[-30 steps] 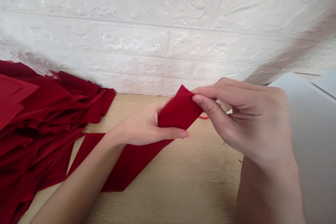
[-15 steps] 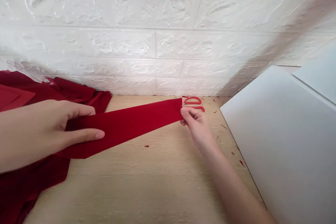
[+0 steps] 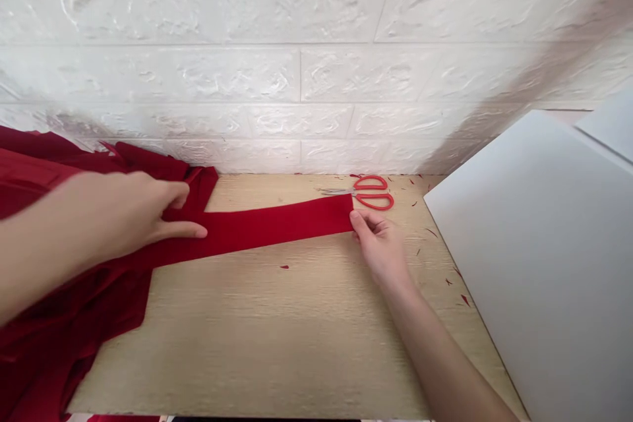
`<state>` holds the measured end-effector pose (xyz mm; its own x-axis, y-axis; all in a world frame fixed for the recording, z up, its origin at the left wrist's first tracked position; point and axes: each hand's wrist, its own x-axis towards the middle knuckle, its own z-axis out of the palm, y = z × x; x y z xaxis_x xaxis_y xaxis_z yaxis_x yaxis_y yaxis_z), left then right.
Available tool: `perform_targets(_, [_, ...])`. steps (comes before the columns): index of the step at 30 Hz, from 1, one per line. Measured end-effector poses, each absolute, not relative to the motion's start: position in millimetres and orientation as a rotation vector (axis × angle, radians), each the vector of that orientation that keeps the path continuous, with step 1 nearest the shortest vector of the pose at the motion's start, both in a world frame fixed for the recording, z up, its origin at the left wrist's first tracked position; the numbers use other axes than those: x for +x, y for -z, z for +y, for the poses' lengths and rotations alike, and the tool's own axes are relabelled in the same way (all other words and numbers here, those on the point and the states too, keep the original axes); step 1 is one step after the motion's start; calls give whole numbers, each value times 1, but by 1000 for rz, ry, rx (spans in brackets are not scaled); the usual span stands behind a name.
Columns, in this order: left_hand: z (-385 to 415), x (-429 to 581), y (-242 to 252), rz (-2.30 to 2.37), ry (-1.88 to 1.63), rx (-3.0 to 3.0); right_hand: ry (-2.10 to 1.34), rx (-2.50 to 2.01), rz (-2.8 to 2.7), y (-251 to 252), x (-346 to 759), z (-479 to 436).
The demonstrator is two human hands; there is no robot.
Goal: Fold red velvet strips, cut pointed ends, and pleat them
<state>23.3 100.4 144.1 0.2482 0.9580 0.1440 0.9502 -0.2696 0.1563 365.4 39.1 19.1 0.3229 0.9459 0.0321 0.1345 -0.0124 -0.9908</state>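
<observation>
A long red fabric strip (image 3: 277,227) stretches across the table, its left part running under my left hand into a heap of red fabric (image 3: 119,300). My right hand (image 3: 380,241) pinches the strip's right end between thumb and fingers. Over the strip's left part is my left hand (image 3: 133,214), thumb and index finger spread apart; its other fingers are hidden. Scissors (image 3: 374,200) with red handles lie just behind the strip's right end, their blades pointing left and partly covered by it.
A white textured brick-pattern wall (image 3: 297,72) rises behind the wooden table (image 3: 257,343). On the right stands a large white panel (image 3: 539,244). Small red scraps (image 3: 465,300) are scattered along the table's right side, and the table's front edge shows at the bottom.
The strip lies lower and flatter, and more of the scissors shows. My left hand's thumb and index finger have shifted slightly up and right. The view has tilted, bringing the table's front edge in.
</observation>
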Motion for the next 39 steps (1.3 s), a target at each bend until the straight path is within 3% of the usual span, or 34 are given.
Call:
perform_targets(2, [90,19,-112,1916,144,2529,-831,-1529,-1153,-19,362,33])
perform_targets(3, [84,15,-94,1903,203,2582,-790,-1589,-1211,-19,361,30])
perform_targets(7, [65,9,-49,1752,-50,2995,-618,-1809,-1442,-21,357,25])
perform_targets(13, [51,87,-67,1510,-623,3244,-516,-1923,-1568,-22,354,29])
perform_targets(21, [37,198,-1,1078,-299,2895,-516,-1951,-1554,-21,356,28])
perform_targets(32, [45,178,1,1189,-226,2786,-616,-1904,-1488,-19,362,27])
perform_targets(39, [72,97,2,1317,-300,2674,-591,-1919,-1502,-20,362,26])
